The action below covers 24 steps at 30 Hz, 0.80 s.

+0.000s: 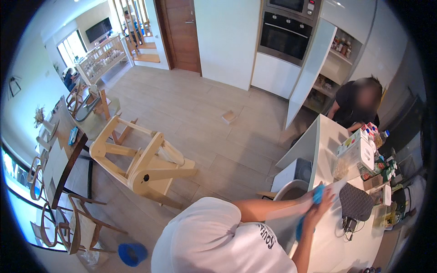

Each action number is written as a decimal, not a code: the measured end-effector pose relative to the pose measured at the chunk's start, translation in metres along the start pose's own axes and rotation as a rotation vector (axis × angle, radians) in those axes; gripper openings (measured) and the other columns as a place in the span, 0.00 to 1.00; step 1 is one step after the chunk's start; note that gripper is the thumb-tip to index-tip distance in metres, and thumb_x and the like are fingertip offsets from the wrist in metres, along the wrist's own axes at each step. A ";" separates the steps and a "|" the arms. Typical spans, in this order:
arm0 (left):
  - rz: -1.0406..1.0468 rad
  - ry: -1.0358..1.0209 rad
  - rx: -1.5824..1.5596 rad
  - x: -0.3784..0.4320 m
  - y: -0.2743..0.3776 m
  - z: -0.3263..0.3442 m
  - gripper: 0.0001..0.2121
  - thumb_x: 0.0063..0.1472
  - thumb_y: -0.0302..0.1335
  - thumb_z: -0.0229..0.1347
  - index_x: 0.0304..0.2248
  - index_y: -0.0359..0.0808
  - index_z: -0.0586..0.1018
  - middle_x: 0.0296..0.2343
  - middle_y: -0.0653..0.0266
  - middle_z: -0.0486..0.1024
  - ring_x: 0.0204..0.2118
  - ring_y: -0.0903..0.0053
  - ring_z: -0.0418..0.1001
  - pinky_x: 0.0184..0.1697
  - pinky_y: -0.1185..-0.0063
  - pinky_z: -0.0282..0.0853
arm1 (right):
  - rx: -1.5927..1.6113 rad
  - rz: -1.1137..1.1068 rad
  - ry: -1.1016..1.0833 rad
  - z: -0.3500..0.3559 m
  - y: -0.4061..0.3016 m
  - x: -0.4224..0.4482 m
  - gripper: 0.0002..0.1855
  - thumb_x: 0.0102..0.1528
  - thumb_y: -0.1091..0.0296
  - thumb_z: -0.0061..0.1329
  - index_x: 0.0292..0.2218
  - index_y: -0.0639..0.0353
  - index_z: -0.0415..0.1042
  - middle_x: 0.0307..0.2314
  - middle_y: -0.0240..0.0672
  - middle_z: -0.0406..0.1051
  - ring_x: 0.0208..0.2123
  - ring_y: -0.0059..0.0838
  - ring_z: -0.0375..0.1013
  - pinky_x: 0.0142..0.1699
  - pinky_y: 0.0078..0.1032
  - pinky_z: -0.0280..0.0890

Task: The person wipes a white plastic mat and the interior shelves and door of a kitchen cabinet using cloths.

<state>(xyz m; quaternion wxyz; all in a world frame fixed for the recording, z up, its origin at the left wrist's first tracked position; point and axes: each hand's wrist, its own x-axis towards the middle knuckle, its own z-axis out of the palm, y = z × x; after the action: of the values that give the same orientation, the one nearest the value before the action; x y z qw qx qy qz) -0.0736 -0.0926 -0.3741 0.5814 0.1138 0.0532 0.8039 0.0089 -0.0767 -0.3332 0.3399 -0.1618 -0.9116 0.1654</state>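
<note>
My left hand (311,199) reaches in from the upper side and grips a blue cloth (318,194). Close against it, my right hand (321,206) is closed around a translucent plastic piece (290,215), possibly a container or panel. More blue material (300,229) shows beside my right wrist. The fingers partly cover each other, so the exact grip is hard to see. Both hands are above the near edge of a white countertop (329,244). Just beyond them on the counter lie a dark quilted mat (356,202) and a black power adapter with a cord (349,224).
A clear container with a white lid (367,155), bottles (381,136) and packets (379,169) crowd the counter. Another person (358,102) crouches by an open cabinet door (312,71). A round bin (290,191), wooden stand (140,160) and blue bucket (132,254) occupy the floor.
</note>
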 end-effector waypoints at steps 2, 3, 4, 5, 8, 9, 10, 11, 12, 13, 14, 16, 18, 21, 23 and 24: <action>0.066 -0.217 0.095 -0.016 -0.002 0.040 0.32 0.58 0.53 0.29 0.55 0.38 0.51 0.54 0.66 0.50 0.56 0.76 0.48 0.58 0.76 0.41 | 0.023 0.139 0.134 -0.008 0.043 0.027 0.27 0.51 0.73 0.28 0.54 0.58 0.51 0.54 0.38 0.48 0.58 0.44 0.37 0.59 0.42 0.26; 0.083 -0.217 0.168 -0.018 -0.006 0.041 0.33 0.58 0.54 0.28 0.54 0.38 0.52 0.54 0.66 0.50 0.56 0.76 0.48 0.58 0.75 0.40 | 0.136 0.220 0.137 -0.012 0.048 0.039 0.26 0.52 0.74 0.27 0.54 0.59 0.50 0.54 0.41 0.47 0.58 0.42 0.37 0.60 0.39 0.29; 0.032 -0.254 0.204 -0.018 0.001 0.039 0.33 0.58 0.54 0.29 0.55 0.37 0.50 0.54 0.66 0.49 0.55 0.75 0.50 0.57 0.76 0.44 | 0.378 0.311 0.139 -0.012 0.046 0.037 0.26 0.53 0.74 0.28 0.54 0.60 0.50 0.54 0.43 0.46 0.58 0.42 0.37 0.60 0.38 0.30; -0.019 -0.084 0.173 -0.013 0.010 0.034 0.33 0.58 0.54 0.30 0.55 0.38 0.49 0.54 0.66 0.49 0.55 0.76 0.50 0.57 0.76 0.43 | 0.622 0.399 0.137 -0.009 0.039 0.031 0.26 0.53 0.74 0.28 0.54 0.60 0.49 0.54 0.45 0.45 0.58 0.42 0.37 0.59 0.37 0.32; -0.043 0.270 0.033 0.001 0.026 0.026 0.32 0.58 0.52 0.32 0.56 0.41 0.47 0.54 0.67 0.48 0.54 0.78 0.51 0.56 0.77 0.43 | 0.390 0.056 -0.048 0.005 -0.036 -0.001 0.25 0.52 0.72 0.31 0.53 0.57 0.53 0.53 0.48 0.48 0.58 0.45 0.39 0.59 0.42 0.33; 0.026 0.281 -0.029 0.005 0.018 0.029 0.30 0.59 0.50 0.32 0.56 0.41 0.48 0.54 0.67 0.49 0.53 0.78 0.52 0.55 0.77 0.45 | 0.068 -0.078 -0.106 0.007 -0.053 -0.006 0.25 0.52 0.72 0.31 0.52 0.56 0.55 0.53 0.47 0.50 0.58 0.46 0.39 0.59 0.42 0.32; 0.109 0.293 -0.097 0.005 0.011 0.034 0.29 0.60 0.48 0.33 0.56 0.41 0.49 0.54 0.67 0.49 0.52 0.78 0.54 0.55 0.78 0.46 | -0.072 -0.141 -0.140 0.009 -0.050 -0.004 0.25 0.50 0.73 0.31 0.51 0.56 0.56 0.53 0.45 0.50 0.58 0.49 0.38 0.58 0.45 0.29; 0.193 0.304 -0.166 0.006 0.005 0.038 0.27 0.61 0.46 0.33 0.55 0.41 0.50 0.54 0.67 0.50 0.52 0.79 0.55 0.55 0.79 0.47 | -0.094 -0.111 -0.075 0.011 -0.039 0.009 0.25 0.50 0.73 0.31 0.51 0.56 0.56 0.53 0.45 0.50 0.58 0.48 0.38 0.58 0.45 0.29; 0.189 0.149 -0.033 0.005 0.014 0.039 0.28 0.61 0.46 0.32 0.55 0.40 0.50 0.54 0.66 0.50 0.53 0.78 0.53 0.56 0.79 0.45 | -0.103 -0.090 -0.021 0.014 -0.020 0.029 0.25 0.50 0.73 0.31 0.51 0.57 0.56 0.53 0.46 0.49 0.58 0.48 0.38 0.58 0.46 0.28; 0.159 -0.017 0.108 0.006 0.015 0.039 0.28 0.61 0.47 0.31 0.55 0.39 0.50 0.54 0.66 0.49 0.54 0.78 0.51 0.56 0.78 0.43 | -0.138 -0.031 0.051 0.012 0.006 0.041 0.25 0.50 0.73 0.32 0.51 0.57 0.56 0.53 0.46 0.49 0.58 0.48 0.38 0.58 0.46 0.28; 0.170 -0.177 0.238 0.007 0.021 0.038 0.28 0.61 0.47 0.30 0.55 0.37 0.49 0.54 0.65 0.49 0.55 0.77 0.49 0.57 0.78 0.41 | -0.113 0.066 0.095 0.007 0.032 0.054 0.24 0.51 0.73 0.31 0.51 0.58 0.57 0.53 0.45 0.49 0.58 0.47 0.39 0.59 0.44 0.28; 0.249 -0.258 0.191 0.007 0.018 0.064 0.31 0.59 0.51 0.29 0.53 0.35 0.55 0.53 0.65 0.53 0.54 0.77 0.52 0.57 0.79 0.44 | 0.071 0.177 0.208 0.004 0.060 0.071 0.22 0.52 0.75 0.28 0.49 0.60 0.60 0.53 0.45 0.50 0.58 0.44 0.41 0.59 0.38 0.30; 0.138 -0.139 0.097 0.007 0.030 0.067 0.31 0.59 0.51 0.29 0.53 0.36 0.55 0.53 0.65 0.53 0.53 0.77 0.53 0.56 0.79 0.45 | 0.340 0.153 0.201 0.011 0.046 0.063 0.22 0.53 0.74 0.28 0.49 0.60 0.60 0.53 0.46 0.49 0.57 0.44 0.41 0.59 0.37 0.32; 0.063 -0.110 -0.449 0.025 0.021 0.025 0.33 0.58 0.53 0.28 0.53 0.36 0.54 0.54 0.64 0.50 0.54 0.77 0.52 0.57 0.78 0.44 | 0.215 0.014 0.024 0.010 -0.035 0.038 0.20 0.54 0.71 0.30 0.49 0.57 0.61 0.53 0.47 0.49 0.57 0.45 0.42 0.59 0.36 0.33; 0.086 -0.271 -0.561 0.023 0.015 0.013 0.34 0.58 0.55 0.28 0.54 0.36 0.52 0.54 0.63 0.49 0.55 0.76 0.50 0.57 0.78 0.44 | 0.128 -0.018 0.031 0.020 -0.005 0.044 0.21 0.54 0.72 0.30 0.49 0.56 0.61 0.53 0.47 0.49 0.57 0.45 0.42 0.59 0.38 0.30; 0.089 -0.285 -0.380 0.015 0.018 0.026 0.34 0.57 0.55 0.27 0.54 0.36 0.51 0.54 0.63 0.48 0.56 0.76 0.48 0.57 0.78 0.44 | 0.060 0.052 0.071 0.010 0.006 0.056 0.21 0.53 0.72 0.30 0.48 0.56 0.62 0.53 0.47 0.49 0.57 0.45 0.42 0.59 0.39 0.29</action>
<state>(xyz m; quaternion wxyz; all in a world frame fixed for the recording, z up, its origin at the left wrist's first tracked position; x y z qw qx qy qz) -0.0885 -0.0850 -0.3432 0.5578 0.1169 -0.1864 0.8003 -0.0373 -0.0504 -0.3110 0.3724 -0.1807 -0.8891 0.1955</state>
